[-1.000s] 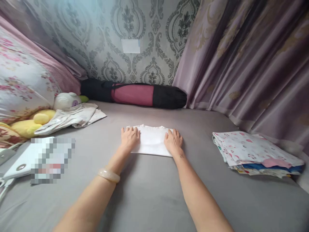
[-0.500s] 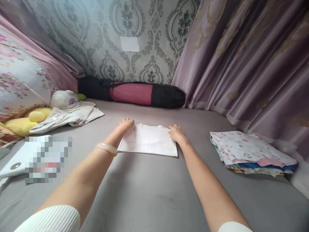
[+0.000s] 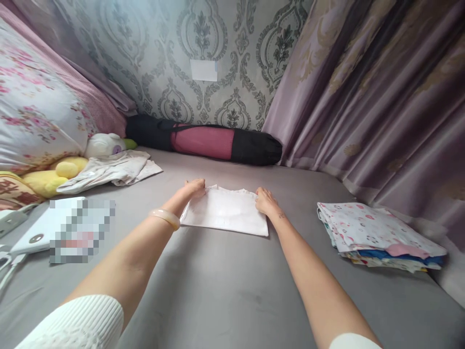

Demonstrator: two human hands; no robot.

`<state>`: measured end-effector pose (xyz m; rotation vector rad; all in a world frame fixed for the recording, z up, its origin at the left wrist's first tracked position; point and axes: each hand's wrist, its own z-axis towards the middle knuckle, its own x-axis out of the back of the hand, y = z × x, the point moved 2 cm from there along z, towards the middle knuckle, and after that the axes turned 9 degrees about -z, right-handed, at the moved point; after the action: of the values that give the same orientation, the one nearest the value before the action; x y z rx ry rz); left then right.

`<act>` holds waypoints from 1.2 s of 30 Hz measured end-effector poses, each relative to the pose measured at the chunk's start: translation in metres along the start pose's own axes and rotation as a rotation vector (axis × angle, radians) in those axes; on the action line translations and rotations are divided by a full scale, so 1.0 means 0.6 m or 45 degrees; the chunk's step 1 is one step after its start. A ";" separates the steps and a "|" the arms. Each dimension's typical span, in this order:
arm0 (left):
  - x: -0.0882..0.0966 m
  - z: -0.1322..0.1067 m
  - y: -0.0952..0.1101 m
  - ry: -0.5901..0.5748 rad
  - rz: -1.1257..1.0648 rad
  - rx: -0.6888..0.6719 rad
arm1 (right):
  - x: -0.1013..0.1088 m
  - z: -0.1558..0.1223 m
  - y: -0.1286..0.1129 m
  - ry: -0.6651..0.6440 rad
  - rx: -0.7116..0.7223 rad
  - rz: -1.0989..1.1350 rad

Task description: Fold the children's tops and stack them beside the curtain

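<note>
A folded white garment [image 3: 225, 212] lies on the grey bed sheet [image 3: 225, 286] in front of me. My left hand [image 3: 194, 186] pinches its far left corner, fingers closed on the cloth, which is lifted slightly there. My right hand [image 3: 266, 200] grips the far right corner the same way. A pale bangle [image 3: 165, 217] sits on my left wrist.
A stack of folded patterned clothes [image 3: 378, 235] lies at the right by the mauve curtain [image 3: 381, 97]. A black and pink rolled bag [image 3: 205, 140] lies along the wall. At the left are loose pale clothes [image 3: 112, 169], plush toys [image 3: 58, 174] and floral pillows [image 3: 36, 116].
My hands slid from lying flat on the white garment to its far corners and closed on them; the far edge is now slightly raised.
</note>
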<state>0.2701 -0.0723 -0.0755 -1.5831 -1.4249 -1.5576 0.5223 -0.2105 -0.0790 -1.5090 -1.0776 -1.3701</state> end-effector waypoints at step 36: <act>0.161 -0.115 0.029 0.866 -0.191 -0.406 | 0.161 -0.066 0.027 0.836 0.190 0.031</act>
<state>0.2382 -0.1083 0.0343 -0.9418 -0.9585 -2.2145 0.5303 -0.2460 0.0203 -0.8567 -0.7155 -1.5699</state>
